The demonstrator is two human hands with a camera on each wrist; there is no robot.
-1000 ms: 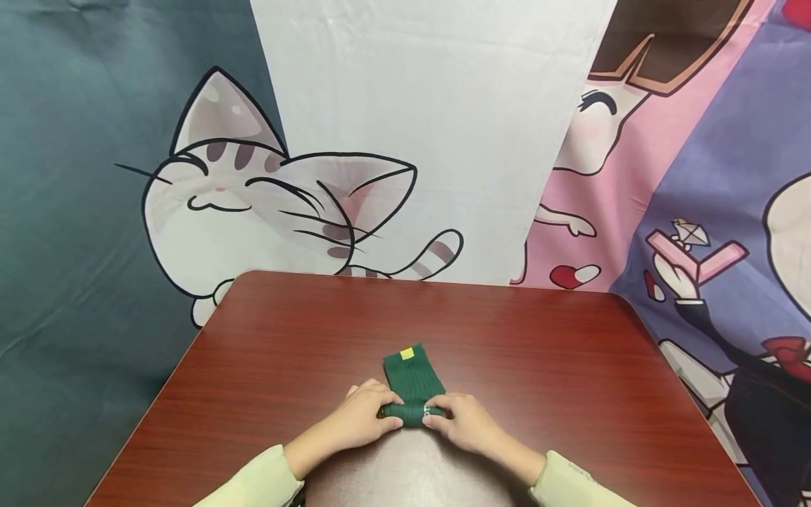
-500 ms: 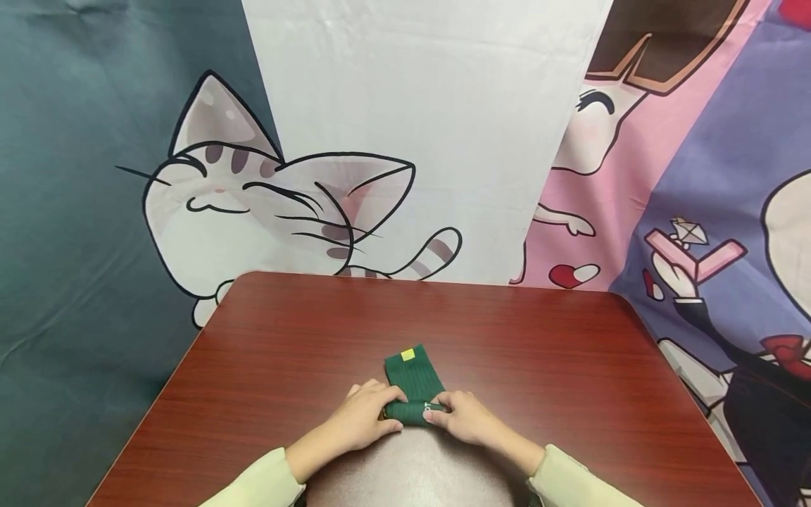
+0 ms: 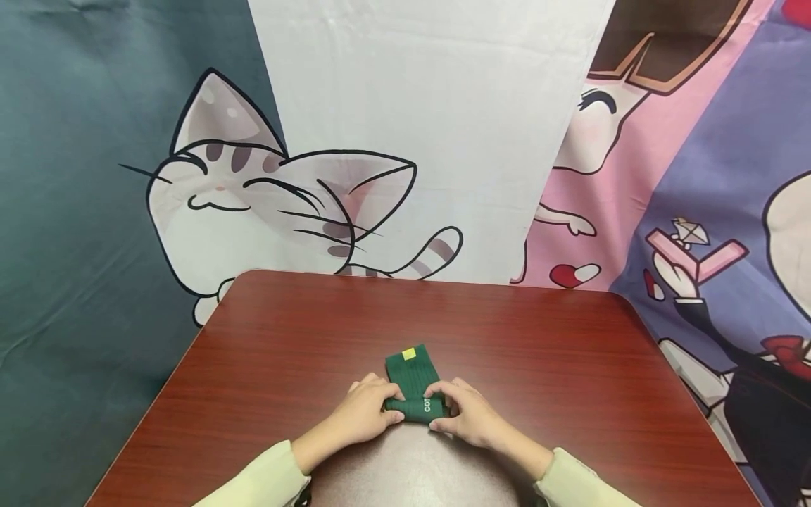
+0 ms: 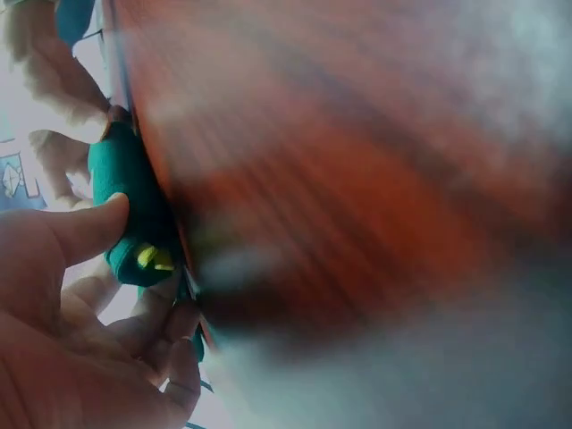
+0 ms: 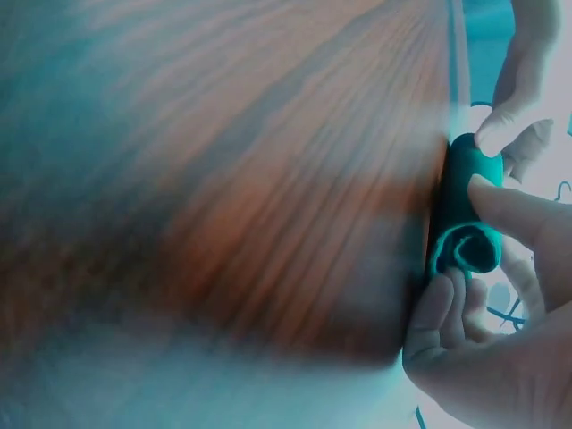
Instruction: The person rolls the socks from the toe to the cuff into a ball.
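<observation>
A dark green ribbed sock [image 3: 413, 375] lies on the table, its near end rolled into a tight cylinder and its far end flat with a yellow patch [image 3: 409, 353]. White letters show on the roll near its right end. My left hand [image 3: 366, 412] grips the left end of the roll [image 4: 134, 192] between thumb and fingers; a bit of yellow pokes from that end in the left wrist view. Around the right end, my right hand [image 3: 470, 415] curls its thumb and fingers, and the right wrist view shows the spiral end [image 5: 478, 248] between them.
The reddish-brown wooden table [image 3: 538, 338] extends around the sock, with rounded far corners. Behind it hangs a cloth backdrop [image 3: 431, 105] printed with a cartoon cat and figures. Pale sleeves [image 3: 262, 479] cover both forearms.
The roll has turned slightly, so more white lettering shows, and the flat part looks a little shorter. My right hand has shifted its hold, its index finger now higher over the roll.
</observation>
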